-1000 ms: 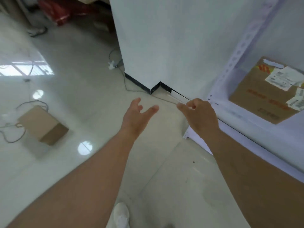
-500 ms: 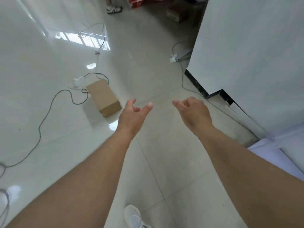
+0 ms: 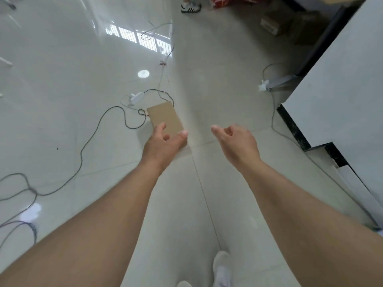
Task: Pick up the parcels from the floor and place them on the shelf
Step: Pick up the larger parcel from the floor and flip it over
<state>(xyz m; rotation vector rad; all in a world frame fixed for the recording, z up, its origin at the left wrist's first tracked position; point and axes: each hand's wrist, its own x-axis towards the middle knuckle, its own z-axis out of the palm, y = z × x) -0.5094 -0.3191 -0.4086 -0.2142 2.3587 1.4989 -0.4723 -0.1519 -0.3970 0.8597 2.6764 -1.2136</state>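
Two bare hands reach forward over the glossy floor (image 3: 217, 104), neither grasping anything. At 11 o'clock from the left hand (image 3: 163, 145) lies a brown cardboard parcel (image 3: 165, 118), its near end hidden behind that hand's spread fingers (image 3: 160, 128). At 3 o'clock, the right hand (image 3: 236, 141) hangs loosely curled and empty. Dark cables (image 3: 91, 137) trail toward 9 o'clock.

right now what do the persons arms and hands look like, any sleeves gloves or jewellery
Both forearms are bare right up to the bottom edge of the picture, so no sleeves show. The left hand and right hand have no gloves, and no watch, bracelet or ring shows. Nails look short and plain. No marks or tattoos are visible.
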